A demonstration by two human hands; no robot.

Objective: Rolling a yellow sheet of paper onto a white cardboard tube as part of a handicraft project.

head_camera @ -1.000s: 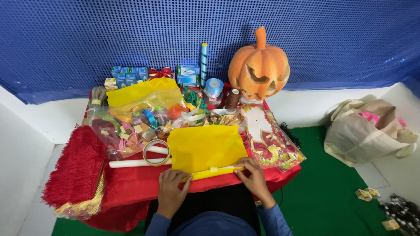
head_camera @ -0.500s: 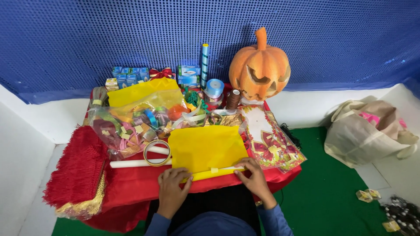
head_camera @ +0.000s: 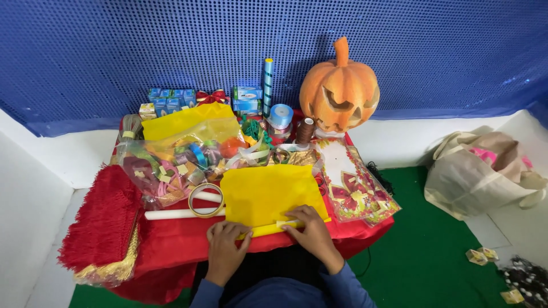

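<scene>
**Both hands pressed on the rolled edge of the yellow sheet**

Your left hand (head_camera: 225,245) lies palm down at the near edge of the yellow sheet (head_camera: 265,194), fingers bent and bearing on the left end of the rolled yellow edge (head_camera: 274,228). Your right hand (head_camera: 308,228) sits just beside it to the right, fingers spread flat across the same roll, pinning it against the red tablecloth (head_camera: 182,239). Neither hand is wrapped around anything; both press rather than grip, and whether the thumbs tuck under the fold you cannot tell from here.

The yellow sheet lies flat in the middle of the table's near half, its far corners reaching towards the clutter behind. Just left of it sits a ring of clear tape (head_camera: 206,200), resting over a white tube (head_camera: 180,214) that runs along the cloth. Further left, a red fringed cloth (head_camera: 103,222) with gold trim hangs off the table's corner.

Behind the sheet you have a clear bag of coloured ribbons (head_camera: 171,162) and a second yellow sheet (head_camera: 188,121). To the right lies a patterned cellophane bag (head_camera: 351,182). At the back stand an orange carved pumpkin (head_camera: 339,91), a blue striped tube (head_camera: 267,85), and small blue boxes (head_camera: 168,97). A beige cloth bag (head_camera: 479,171) rests on the green floor well off to your right.
</scene>
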